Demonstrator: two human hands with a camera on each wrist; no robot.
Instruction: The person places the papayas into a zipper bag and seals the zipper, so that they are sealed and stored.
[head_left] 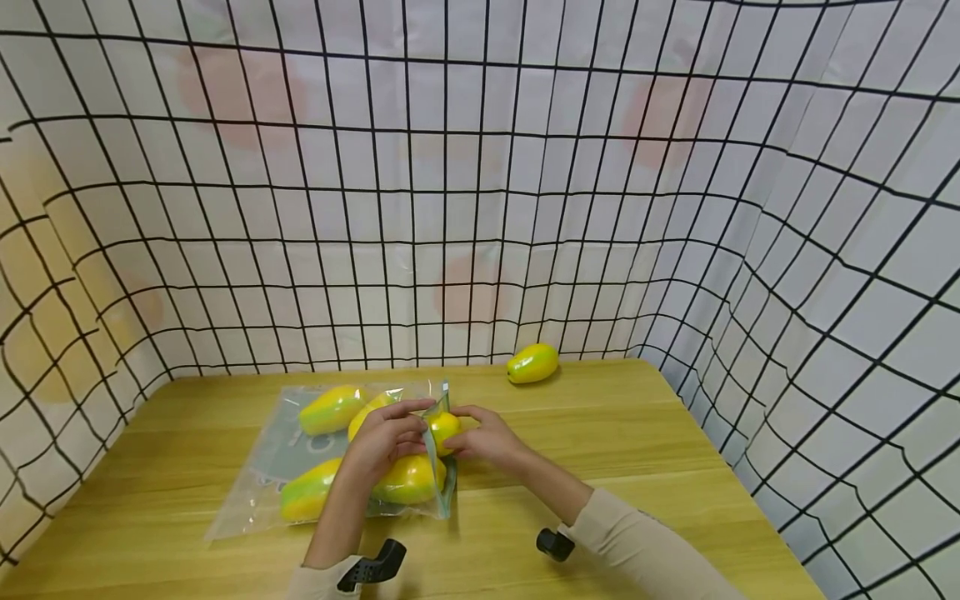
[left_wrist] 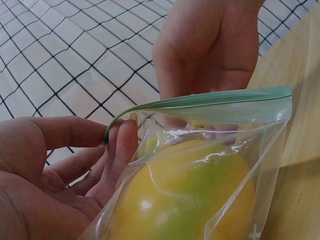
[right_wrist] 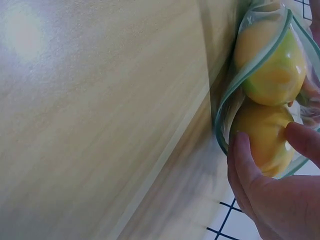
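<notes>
A black wire mesh (head_left: 442, 192) with a pale sheet (head_left: 600, 217) behind it walls in the far, left and right sides of a wood-grain counter (head_left: 637, 467). On the counter's left half lies a large clear plastic zip bag (head_left: 251, 492), mouth facing right; lying down, it probably lets the counter bear the weight of what it holds.

From the near side reach two arms in beige sleeves (head_left: 630, 533). The left hand (head_left: 382, 437) pinches the bag's edge at the mouth between thumb and fingers, apparently to part the limp plastic, which might otherwise fold inward. The right hand (head_left: 487, 437) comes from the right and holds a glossy yellow oblong fruit (head_left: 446, 429) between thumb and fingertips, right in the mouth; that fingertip hold seems suited to leaving the fruit's front free to pass the rim.

Four similar yellow-and-green fruits (head_left: 408, 479) rest deeper inside, two on the far side and two on the near side, one partly behind the left hand. A lone yellow-green fruit (head_left: 532, 363) lies on the counter's far edge, right of the bag and well apart from both hands.

Smallest is the green seal strip (left_wrist: 210, 100), bowed apart around the opening.
</notes>
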